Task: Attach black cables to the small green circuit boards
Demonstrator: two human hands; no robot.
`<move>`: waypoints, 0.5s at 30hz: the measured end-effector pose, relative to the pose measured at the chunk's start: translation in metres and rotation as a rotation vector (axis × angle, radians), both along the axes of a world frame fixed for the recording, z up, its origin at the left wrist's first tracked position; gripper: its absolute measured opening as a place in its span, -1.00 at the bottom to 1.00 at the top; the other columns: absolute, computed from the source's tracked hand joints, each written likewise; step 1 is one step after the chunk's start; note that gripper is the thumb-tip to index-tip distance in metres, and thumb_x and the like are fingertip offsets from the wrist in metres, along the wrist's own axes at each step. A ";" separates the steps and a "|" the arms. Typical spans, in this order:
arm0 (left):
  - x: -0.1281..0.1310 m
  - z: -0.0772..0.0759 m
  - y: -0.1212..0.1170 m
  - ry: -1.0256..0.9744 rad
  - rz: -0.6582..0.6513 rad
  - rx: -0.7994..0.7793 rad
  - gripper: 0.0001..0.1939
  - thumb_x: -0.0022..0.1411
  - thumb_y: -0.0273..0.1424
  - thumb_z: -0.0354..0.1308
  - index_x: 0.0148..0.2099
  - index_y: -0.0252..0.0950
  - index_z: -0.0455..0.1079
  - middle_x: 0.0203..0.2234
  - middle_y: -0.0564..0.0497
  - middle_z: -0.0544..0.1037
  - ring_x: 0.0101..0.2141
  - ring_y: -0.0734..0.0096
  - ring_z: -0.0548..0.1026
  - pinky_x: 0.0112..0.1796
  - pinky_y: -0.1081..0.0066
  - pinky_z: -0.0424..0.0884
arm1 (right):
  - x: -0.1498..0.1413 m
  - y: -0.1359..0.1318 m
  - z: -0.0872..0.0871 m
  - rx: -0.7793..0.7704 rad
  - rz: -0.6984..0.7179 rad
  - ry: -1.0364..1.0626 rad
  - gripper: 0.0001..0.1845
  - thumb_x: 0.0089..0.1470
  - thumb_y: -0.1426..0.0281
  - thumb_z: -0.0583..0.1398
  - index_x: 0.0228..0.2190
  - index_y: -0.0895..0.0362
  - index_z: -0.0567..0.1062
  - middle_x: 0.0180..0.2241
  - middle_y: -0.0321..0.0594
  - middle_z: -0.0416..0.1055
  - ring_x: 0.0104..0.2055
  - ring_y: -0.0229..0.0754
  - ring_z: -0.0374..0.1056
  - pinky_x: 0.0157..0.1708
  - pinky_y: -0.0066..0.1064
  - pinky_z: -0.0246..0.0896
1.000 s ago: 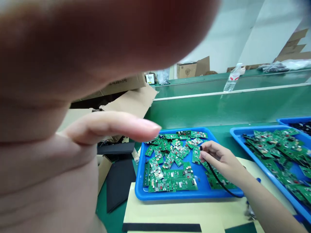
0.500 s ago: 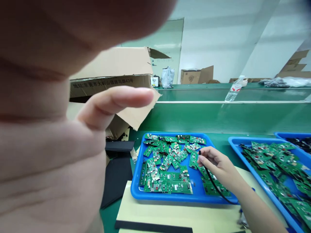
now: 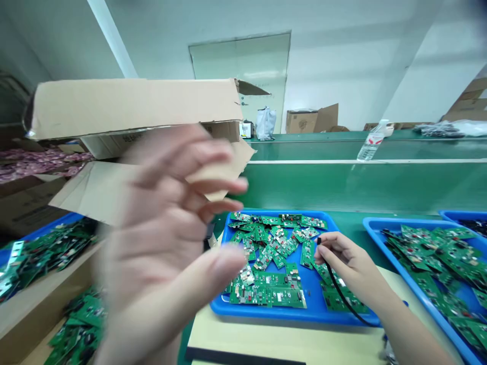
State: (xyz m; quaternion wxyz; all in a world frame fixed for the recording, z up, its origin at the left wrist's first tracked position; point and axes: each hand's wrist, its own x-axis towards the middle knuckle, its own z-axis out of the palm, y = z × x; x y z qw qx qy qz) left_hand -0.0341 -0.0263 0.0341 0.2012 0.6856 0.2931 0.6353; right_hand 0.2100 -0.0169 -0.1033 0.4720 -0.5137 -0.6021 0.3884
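My left hand [image 3: 167, 243] is raised close to the camera, smeared by motion, with its fingers apart and nothing in them. It hides part of a blue tray [image 3: 266, 315] behind it. Over that tray's right side, my right hand [image 3: 352, 263] pinches a black cable [image 3: 338, 290] just below its short black end [image 3: 319, 241]. The cable runs down across the tray rim. Green circuit boards [image 3: 279, 296] lie loosely heaped in the tray, some of them in a row along its front.
A second blue tray [image 3: 371, 221] of circuit boards stands at the right. More boards [image 3: 78, 324] lie in a carton at the lower left, below a large open cardboard box [image 3: 140, 99]. A water bottle [image 3: 371, 144] leans on the back ledge.
My left hand has drawn back from the camera, down and away, uncovering the boxes at the left. My right hand stays over the tray with the cable.
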 end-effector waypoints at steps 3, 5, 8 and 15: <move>0.015 -0.054 0.012 0.645 0.093 -0.363 -0.82 0.21 -0.38 0.11 -0.11 -0.25 0.37 -0.26 -0.03 0.47 -0.25 0.28 0.47 -0.28 0.28 0.47 | -0.001 -0.001 -0.001 0.004 -0.027 0.000 -0.77 0.08 0.21 0.11 -0.28 0.09 0.32 -0.50 -0.28 0.40 -0.45 -0.20 0.39 -0.40 -0.40 0.34; 0.023 -0.094 0.020 1.071 0.223 -0.498 -0.86 0.16 -0.42 0.17 -0.21 -0.34 0.41 -0.26 -0.13 0.47 -0.18 0.11 0.44 -0.17 0.14 0.41 | -0.003 -0.001 -0.001 0.022 -0.030 -0.006 -0.78 0.10 0.21 0.09 -0.26 0.09 0.31 -0.49 -0.28 0.40 -0.44 -0.21 0.38 -0.38 -0.39 0.33; 0.029 -0.133 0.026 1.143 0.293 -0.540 -0.89 0.12 -0.52 0.17 -0.25 -0.43 0.40 -0.28 -0.22 0.45 -0.17 0.00 0.43 -0.20 0.10 0.40 | -0.004 -0.002 0.000 0.046 -0.019 -0.033 -0.79 0.13 0.22 0.07 -0.25 0.08 0.30 -0.49 -0.28 0.39 -0.43 -0.21 0.38 -0.38 -0.39 0.32; 0.025 -0.136 0.020 1.059 0.205 -0.469 -0.83 0.07 -0.65 0.11 -0.34 -0.28 0.34 -0.37 0.00 0.49 -0.28 0.23 0.43 -0.26 0.27 0.38 | -0.012 -0.010 0.001 0.045 -0.002 0.010 -0.80 0.16 0.23 0.06 -0.24 0.09 0.30 -0.47 -0.26 0.35 -0.40 -0.19 0.36 -0.35 -0.35 0.31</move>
